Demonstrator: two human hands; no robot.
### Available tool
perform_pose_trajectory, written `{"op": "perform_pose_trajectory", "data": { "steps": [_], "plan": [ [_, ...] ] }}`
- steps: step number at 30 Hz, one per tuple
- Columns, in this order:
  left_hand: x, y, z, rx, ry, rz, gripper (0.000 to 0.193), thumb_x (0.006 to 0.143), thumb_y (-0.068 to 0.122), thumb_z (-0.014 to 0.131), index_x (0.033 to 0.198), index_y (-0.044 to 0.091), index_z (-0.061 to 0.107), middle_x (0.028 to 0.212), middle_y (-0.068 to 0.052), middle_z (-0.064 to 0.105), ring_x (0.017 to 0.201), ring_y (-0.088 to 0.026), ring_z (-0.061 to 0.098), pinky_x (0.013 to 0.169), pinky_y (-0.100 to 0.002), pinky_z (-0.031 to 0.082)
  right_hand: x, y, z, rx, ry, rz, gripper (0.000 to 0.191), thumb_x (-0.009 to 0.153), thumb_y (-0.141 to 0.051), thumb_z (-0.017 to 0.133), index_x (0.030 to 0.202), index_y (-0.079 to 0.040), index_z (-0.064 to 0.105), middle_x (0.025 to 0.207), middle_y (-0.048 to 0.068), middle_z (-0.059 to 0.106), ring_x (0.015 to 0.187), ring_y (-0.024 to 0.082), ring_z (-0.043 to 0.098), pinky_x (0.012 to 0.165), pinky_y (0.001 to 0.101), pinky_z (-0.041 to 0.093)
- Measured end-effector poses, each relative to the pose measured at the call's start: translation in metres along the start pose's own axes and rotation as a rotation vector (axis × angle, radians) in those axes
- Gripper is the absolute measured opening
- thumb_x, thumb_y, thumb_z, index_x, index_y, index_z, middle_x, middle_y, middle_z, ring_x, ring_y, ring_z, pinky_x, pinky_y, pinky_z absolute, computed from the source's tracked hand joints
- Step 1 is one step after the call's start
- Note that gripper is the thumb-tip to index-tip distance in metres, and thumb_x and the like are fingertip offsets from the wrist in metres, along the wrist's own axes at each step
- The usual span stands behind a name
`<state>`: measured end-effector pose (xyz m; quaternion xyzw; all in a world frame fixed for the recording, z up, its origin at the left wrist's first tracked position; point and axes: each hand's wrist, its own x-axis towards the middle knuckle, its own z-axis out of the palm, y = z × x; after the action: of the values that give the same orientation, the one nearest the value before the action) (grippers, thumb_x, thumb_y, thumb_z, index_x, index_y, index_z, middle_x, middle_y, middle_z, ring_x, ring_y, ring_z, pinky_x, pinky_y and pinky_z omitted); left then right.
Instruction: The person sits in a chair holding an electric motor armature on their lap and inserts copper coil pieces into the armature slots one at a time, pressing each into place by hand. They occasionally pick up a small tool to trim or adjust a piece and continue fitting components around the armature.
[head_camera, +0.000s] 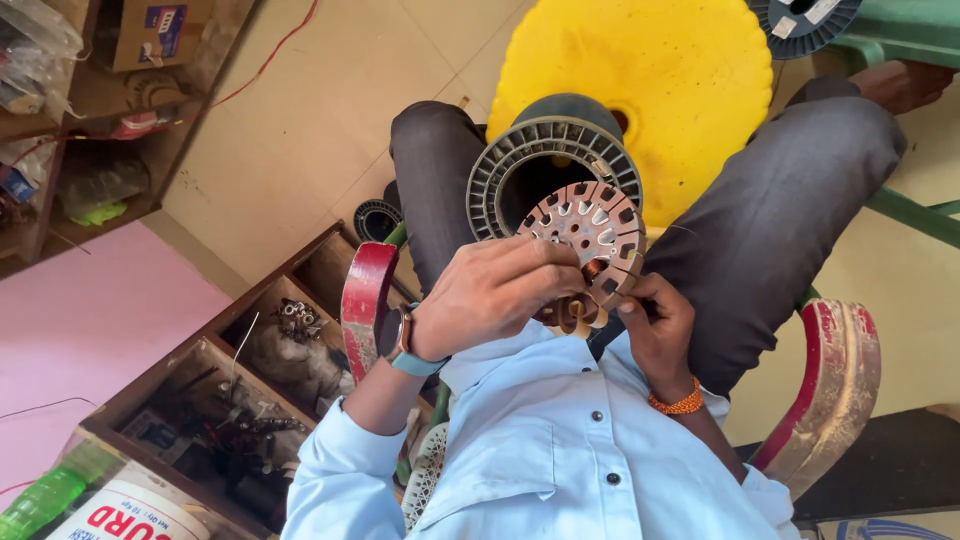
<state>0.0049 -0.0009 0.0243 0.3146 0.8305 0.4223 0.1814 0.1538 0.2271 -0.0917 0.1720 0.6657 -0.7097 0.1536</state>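
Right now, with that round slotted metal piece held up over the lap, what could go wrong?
The slotted stator core is held in the air only by the left hand and right hand, so a slip could drop it onto the grey ribbed spool below. The copper wire coil at its edge looks fine and might snag or kink between the fingers.

Pale tiled floor (330, 110) – wooden shelf (90, 100) far left – compartmented wooden box (230, 390) beside chair

Brown carton (160, 35) top left shelf
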Motion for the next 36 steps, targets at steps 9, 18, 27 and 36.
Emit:
{"op": "perform_pose_trajectory", "data": {
  "steps": [9, 18, 27, 36],
  "plan": [
    [-0.008, 0.001, -0.001, 0.035, 0.058, 0.142, 0.027, 0.093, 0.007, 0.073, 0.117, 0.006, 0.061, 0.121, -0.005, 0.066, 0.089, -0.02, 0.066, 0.073, -0.033, 0.055, -0.001, 0.001, 0.0, 0.016, -0.011, -0.005, 0.025, 0.102, -0.024, 0.068, 0.095, -0.002, 0.062, 0.083, -0.002, 0.059, 0.077, 0.003, 0.05, 0.069, 0.021, 0.042],
    [-0.003, 0.049, -0.004, -0.103, 0.359, -0.328, 0.046, 0.076, 0.039, 0.083, 0.101, 0.005, 0.065, 0.099, -0.005, 0.068, 0.086, -0.024, 0.064, 0.077, -0.035, 0.053, -0.004, 0.011, -0.004, 0.029, -0.012, 0.011, 0.018, 0.101, -0.016, 0.07, 0.094, -0.001, 0.062, 0.085, -0.001, 0.061, 0.077, 0.005, 0.053, 0.069, 0.0228, 0.045],
    [-0.003, 0.083, 0.051, 0.122, 0.444, -0.355, 0.037, 0.072, 0.015, 0.091, 0.104, 0.006, 0.073, 0.107, -0.011, 0.071, 0.098, -0.03, 0.066, 0.086, -0.04, 0.053, -0.007, -0.107, -0.056, -0.53, -0.005, -0.182, 0.035, 0.084, -0.015, 0.077, 0.115, -0.002, 0.068, 0.107, 0.013, 0.072, 0.099, 0.027, 0.071, 0.089, 0.0391, 0.055],
    [-0.038, 0.051, 0.08, 0.186, 0.405, -0.297, 0.022, 0.09, 0.012, 0.084, 0.102, 0.002, 0.069, 0.105, -0.016, 0.067, 0.101, -0.027, 0.066, 0.088, -0.035, 0.056, 0.001, -0.12, -0.281, -0.767, 0.875, -0.096, 0.011, 0.099, -0.013, 0.07, 0.105, -0.004, 0.072, 0.091, 0.008, 0.072, 0.078, 0.018, 0.067, 0.075, 0.0309, 0.054]
  ]
}}
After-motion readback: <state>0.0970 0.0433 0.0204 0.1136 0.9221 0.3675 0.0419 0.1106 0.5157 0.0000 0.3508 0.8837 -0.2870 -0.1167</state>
